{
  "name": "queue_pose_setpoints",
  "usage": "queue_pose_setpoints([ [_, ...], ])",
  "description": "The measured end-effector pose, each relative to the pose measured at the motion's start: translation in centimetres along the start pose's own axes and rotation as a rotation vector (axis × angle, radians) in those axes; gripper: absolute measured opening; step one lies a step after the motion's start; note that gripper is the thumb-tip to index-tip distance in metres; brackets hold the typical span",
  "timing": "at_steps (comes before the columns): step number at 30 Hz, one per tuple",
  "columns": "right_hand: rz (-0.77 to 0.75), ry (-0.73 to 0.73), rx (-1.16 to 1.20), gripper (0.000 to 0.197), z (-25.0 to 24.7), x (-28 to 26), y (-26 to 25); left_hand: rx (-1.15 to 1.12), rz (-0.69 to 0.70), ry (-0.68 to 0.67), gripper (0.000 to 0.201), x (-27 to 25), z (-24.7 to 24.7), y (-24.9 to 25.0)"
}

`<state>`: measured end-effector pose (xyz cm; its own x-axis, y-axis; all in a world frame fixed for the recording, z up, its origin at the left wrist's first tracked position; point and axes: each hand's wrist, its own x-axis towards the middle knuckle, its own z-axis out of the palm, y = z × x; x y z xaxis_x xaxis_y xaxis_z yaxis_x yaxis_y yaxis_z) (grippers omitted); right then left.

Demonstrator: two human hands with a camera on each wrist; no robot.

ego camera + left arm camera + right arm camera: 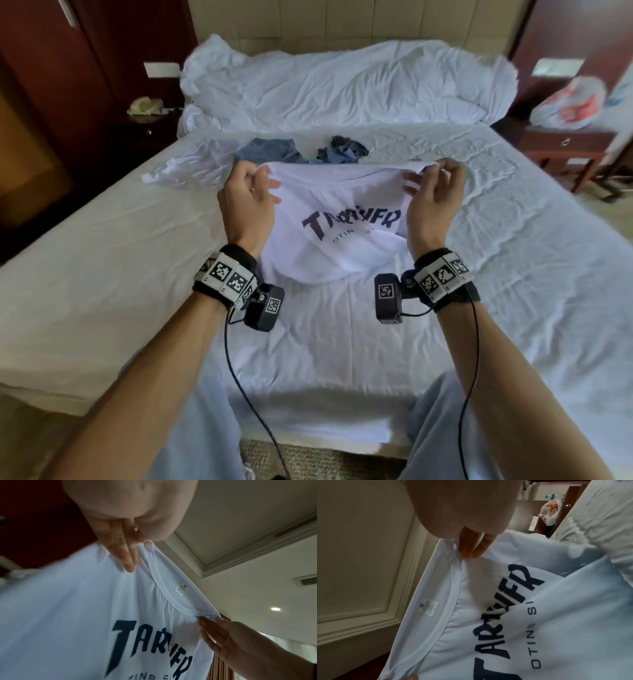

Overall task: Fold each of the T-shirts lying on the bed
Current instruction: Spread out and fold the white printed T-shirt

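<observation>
- Item: white T-shirt (329, 236), dark block-letter print on the chest, print side facing me. Held up over the bed (102, 274); lower part droops onto the sheet.
- Left hand (246, 202): thumb + fingers pinching the shirt's top edge at the left end of the neckline. Wrist view shows the other fingers (123, 555) lying straight against the cloth.
- Right hand (433, 202): pinching the same top edge at the right end of the neckline, spare fingers extended.
- Key relation: top edge stretched taut between the two hands, running left-right across my view; both hands equally near, one at each end, so neither leads.
- Orientation: collar (452, 588) + label up, hem down and toward me. Long axis (collar-to-hem) hangs down from the hands; I judge it would lie along the bed's length once laid flat.
- Others: two blue-grey garments (308, 150) bunched on the bed beyond the hands, apart from the white one. Still unfolded.
- Next, my guess: lay it flat, print down, sleeves out.
</observation>
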<state>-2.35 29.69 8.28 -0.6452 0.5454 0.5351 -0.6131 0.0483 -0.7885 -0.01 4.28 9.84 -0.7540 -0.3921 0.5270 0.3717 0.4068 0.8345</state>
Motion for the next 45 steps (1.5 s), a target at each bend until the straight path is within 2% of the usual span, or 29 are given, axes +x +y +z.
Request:
queue_pose_setpoints([
  [3, -0.096, 0.128, -0.015, 0.008, -0.1, 2.3, -6.0, -0.027, 0.148, 0.073, 0.022, 1.9, 0.1, 6.3],
  [8, -0.235, 0.291, 0.011, 0.007, -0.2, 5.1, -16.9, 0.057, 0.35, 0.211, 0.025, 3.1, -1.2, 17.3],
  [12, -0.319, 0.325, 0.047, 0.005, -0.5, 6.3, -24.7, -0.019, 0.458, 0.274, 0.028, 4.4, -3.8, 24.4],
  [15, -0.396, 0.339, 0.067, 0.005, -0.9, 6.4, -30.0, -0.066, 0.539, 0.343, 0.022, 4.5, -6.1, 29.2],
  [20, -0.54, 0.372, 0.027, 0.005, -1.7, 5.5, -36.0, -0.118, 0.631, 0.48, 0.021, 3.8, -9.2, 34.3],
  [25, -0.624, 0.404, -0.02, 0.005, -2.5, 4.9, -38.3, -0.132, 0.733, 0.532, 0.017, 3.6, -10.8, 36.0],
  [27, -0.616, 0.39, -0.031, 0.005, -2.9, 4.6, -37.5, -0.105, 0.745, 0.508, 0.017, 3.5, -11.0, 35.2],
  [30, -0.571, 0.336, -0.055, 0.004, -3.6, 4.0, -34.4, -0.016, 0.685, 0.421, 0.023, 3.6, -10.4, 32.2],
  [33, -0.474, 0.29, -0.124, 0.003, -4.4, 3.4, -29.0, 0.109, 0.591, 0.295, 0.027, 3.5, -8.8, 27.6],
  [36, -0.3, 0.166, -0.23, 0.003, -5.1, 2.6, -21.4, 0.209, 0.455, 0.12, 0.024, 3.3, -5.8, 20.8],
  [38, -0.139, 0.075, -0.299, 0.004, -5.9, 1.8, -15.1, 0.246, 0.301, -0.016, 0.025, 3.4, -3.3, 15.3],
  [41, 0.202, 0.0, -0.381, 0.007, -7.6, 0.1, -6.0, 0.181, -0.055, -0.262, 0.02, 2.4, 0.8, 7.1],
  [43, 0.415, -0.034, -0.382, 0.005, -8.6, -1.2, -1.3, 0.126, -0.302, -0.365, 0.018, 1.4, 3.5, 2.0],
  [45, 0.518, -0.057, -0.413, 0.014, -9.4, -2.4, 2.7, 0.063, -0.515, -0.433, 0.018, 0.4, 5.8, -2.4],
])
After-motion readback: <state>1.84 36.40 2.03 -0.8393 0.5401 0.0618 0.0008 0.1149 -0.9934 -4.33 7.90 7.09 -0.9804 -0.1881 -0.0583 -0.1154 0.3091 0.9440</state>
